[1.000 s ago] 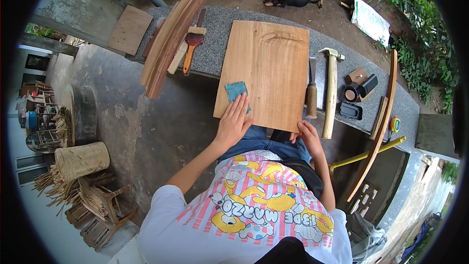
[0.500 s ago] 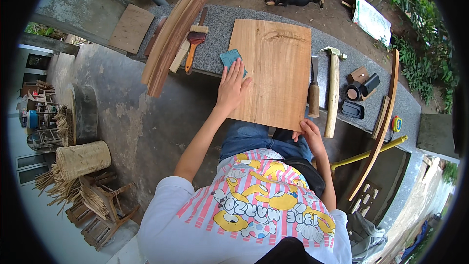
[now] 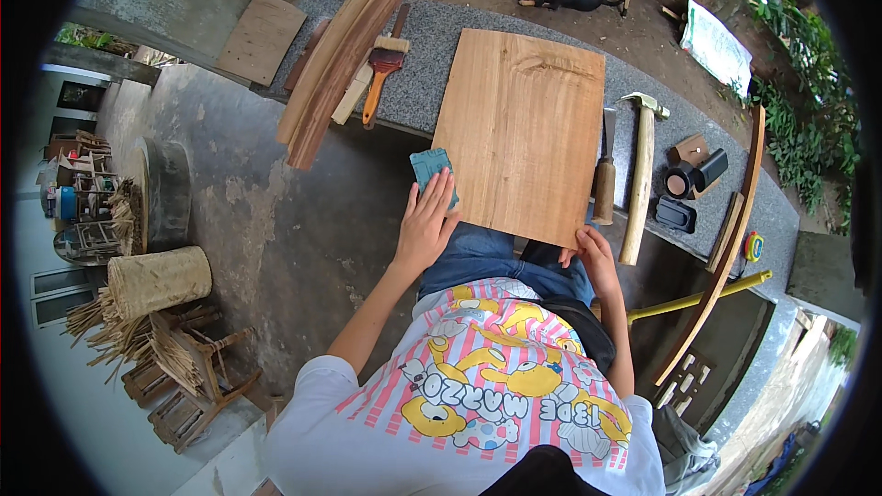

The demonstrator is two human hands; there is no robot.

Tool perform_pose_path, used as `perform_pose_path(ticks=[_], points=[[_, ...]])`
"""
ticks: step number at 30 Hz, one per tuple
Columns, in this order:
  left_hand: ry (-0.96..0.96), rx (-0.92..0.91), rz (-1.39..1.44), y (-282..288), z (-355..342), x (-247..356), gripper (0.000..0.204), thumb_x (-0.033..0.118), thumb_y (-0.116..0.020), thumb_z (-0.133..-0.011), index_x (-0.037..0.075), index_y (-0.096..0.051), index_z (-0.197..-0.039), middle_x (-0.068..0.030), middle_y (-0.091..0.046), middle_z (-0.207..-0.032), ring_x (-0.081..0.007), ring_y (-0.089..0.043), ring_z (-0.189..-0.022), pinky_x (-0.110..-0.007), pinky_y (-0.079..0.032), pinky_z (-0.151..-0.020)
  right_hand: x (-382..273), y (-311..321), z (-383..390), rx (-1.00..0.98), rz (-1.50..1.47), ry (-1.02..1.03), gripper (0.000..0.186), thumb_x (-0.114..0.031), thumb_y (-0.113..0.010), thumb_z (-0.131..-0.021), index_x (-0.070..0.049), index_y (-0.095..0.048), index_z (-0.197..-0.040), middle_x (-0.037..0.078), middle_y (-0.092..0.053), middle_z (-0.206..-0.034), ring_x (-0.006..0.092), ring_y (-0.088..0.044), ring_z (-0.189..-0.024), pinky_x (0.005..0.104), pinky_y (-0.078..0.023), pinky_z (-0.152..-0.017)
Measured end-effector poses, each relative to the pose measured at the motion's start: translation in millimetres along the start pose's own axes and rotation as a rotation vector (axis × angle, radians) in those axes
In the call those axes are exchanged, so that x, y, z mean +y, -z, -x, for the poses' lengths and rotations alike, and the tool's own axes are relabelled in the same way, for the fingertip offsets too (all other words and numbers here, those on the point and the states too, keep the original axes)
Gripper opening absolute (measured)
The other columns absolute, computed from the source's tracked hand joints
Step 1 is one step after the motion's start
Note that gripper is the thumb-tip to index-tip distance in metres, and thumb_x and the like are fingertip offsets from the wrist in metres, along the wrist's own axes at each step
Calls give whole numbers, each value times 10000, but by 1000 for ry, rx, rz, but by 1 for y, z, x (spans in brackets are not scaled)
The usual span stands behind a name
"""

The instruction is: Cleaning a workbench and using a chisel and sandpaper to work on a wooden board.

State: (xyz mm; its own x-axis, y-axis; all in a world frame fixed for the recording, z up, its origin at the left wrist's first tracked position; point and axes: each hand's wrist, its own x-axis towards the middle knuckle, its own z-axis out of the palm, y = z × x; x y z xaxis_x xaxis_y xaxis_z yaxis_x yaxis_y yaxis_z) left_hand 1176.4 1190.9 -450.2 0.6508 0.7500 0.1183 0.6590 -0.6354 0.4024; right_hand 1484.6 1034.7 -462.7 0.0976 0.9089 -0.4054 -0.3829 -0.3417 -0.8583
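Note:
A flat rectangular wooden board [image 3: 525, 133] lies on a grey stone bench [image 3: 432, 55] in front of me. My left hand [image 3: 424, 225] presses a small blue sanding block [image 3: 433, 174] against the board's left edge, near its front corner. My right hand [image 3: 595, 257] grips the board's front right corner and steadies it. The board's front edge juts over the bench toward my lap.
Curved wooden slats [image 3: 335, 60] and a paintbrush [image 3: 384, 64] lie left of the board. A chisel [image 3: 604, 179], a hammer [image 3: 638, 174] and small dark items [image 3: 689, 179] lie on its right. A long curved slat [image 3: 726, 248] and a yellow bar [image 3: 698, 298] stand at the right. Woven baskets [image 3: 156, 280] are stacked at the left.
My left hand has slid the blue sanding block back along the board's left edge, from the far end toward me. The right hand has stayed at the front corner.

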Motion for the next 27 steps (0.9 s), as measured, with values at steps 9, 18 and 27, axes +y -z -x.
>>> perform_pose_path(ticks=[9, 18, 27], points=[[-23, 104, -38, -17, -88, -25, 634, 400, -415, -1029, -19, -317, -1495, -191, -312, -1563, -308, -298, -1453, -484, -171, -1194, -1, -3, 0, -5, 19, 6, 293, -238, -430, -1044, 24, -562, -1062, 133, -659, -828, 203, -644, -724, 305, -516, -681], [62, -95, -27, 8, 27, 14, 675, 396, -457, -1011, 12, -257, -1529, -149, -249, -1601, -273, -234, -1484, -518, -125, -1195, 1, 1, -2, -19, -23, -9, 294, -242, -434, -1044, 24, -558, -1062, 134, -659, -823, 207, -647, -727, 313, -517, -678], [-51, 5, -54, -20, -145, -42, 663, 425, -361, -1038, -8, -245, -1526, -145, -240, -1604, -239, -222, -1488, -501, -51, -1210, -1, 1, 0, -13, -15, 11, 290, -235, -431, -1043, 26, -557, -1067, 133, -655, -826, 211, -646, -729, 315, -517, -680]])
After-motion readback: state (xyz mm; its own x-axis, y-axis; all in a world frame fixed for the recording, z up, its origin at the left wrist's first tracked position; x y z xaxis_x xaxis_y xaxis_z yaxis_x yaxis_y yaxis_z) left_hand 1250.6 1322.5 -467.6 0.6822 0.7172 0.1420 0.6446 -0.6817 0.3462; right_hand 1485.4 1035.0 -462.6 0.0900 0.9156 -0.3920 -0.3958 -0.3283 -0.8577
